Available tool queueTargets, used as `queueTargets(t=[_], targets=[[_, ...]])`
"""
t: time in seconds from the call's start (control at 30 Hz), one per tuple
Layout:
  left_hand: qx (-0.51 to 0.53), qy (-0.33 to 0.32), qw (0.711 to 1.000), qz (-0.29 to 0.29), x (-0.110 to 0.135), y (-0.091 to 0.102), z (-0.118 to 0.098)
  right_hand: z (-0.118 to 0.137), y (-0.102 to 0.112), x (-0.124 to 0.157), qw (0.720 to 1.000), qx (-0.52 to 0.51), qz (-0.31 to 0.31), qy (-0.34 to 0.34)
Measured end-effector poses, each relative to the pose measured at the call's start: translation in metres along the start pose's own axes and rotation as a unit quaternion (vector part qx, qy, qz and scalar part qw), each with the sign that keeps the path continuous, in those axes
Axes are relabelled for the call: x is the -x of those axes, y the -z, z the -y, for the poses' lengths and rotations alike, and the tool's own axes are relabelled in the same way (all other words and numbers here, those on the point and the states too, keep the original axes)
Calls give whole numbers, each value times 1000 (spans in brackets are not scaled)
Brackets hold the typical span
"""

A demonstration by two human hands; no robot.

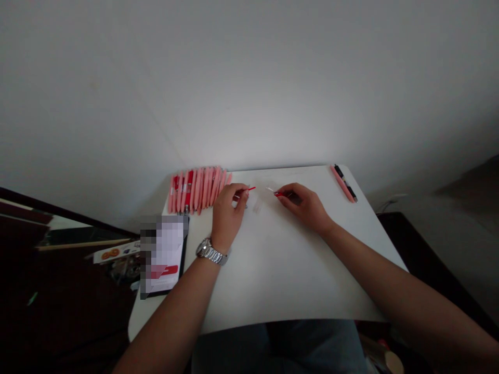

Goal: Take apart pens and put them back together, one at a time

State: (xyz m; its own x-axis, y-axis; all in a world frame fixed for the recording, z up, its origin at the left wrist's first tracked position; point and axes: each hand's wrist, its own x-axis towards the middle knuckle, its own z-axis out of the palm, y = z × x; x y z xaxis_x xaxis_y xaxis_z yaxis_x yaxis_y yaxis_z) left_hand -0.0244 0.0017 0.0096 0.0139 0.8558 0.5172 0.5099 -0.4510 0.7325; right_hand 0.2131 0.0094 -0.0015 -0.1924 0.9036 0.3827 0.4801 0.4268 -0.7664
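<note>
Over the back middle of the white table (273,270), my left hand (231,205) pinches a thin red pen refill (251,188), its end pointing right. A silver watch is on that wrist. My right hand (302,202) is closed on a small red pen part (278,194) with a pale, thin tip pointing left. A short gap separates the two held pieces. Below the gap, a small clear piece (257,208) shows blurred near the tabletop; I cannot make out its kind. My fingers hide much of both held things.
Several pink pens (198,189), some with red parts, lie in a row at the back left. A phone or tablet (166,254) with a partly blurred screen rests on the left edge. A pink pen (343,184) and a black pen (346,182) lie back right. The wall stands behind.
</note>
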Motion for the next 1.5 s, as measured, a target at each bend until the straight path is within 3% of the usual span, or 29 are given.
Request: queueTargets(t=[0.17,0.43,0.73,1.2,1.5], targets=[[58,12,998,-10,0,-2,1,1,0,0,1000,11,8,19],[68,-10,998,-15,-1,-2,-1,6,2,-1,998,45,27,33],[111,25,993,-1,0,-5,-3,8,3,-1,998,38,30,32],[45,-36,998,29,0,-2,-9,11,3,-2,997,34,41,47],[44,-39,997,44,2,-2,-11,10,2,-2,997,39,42,54]])
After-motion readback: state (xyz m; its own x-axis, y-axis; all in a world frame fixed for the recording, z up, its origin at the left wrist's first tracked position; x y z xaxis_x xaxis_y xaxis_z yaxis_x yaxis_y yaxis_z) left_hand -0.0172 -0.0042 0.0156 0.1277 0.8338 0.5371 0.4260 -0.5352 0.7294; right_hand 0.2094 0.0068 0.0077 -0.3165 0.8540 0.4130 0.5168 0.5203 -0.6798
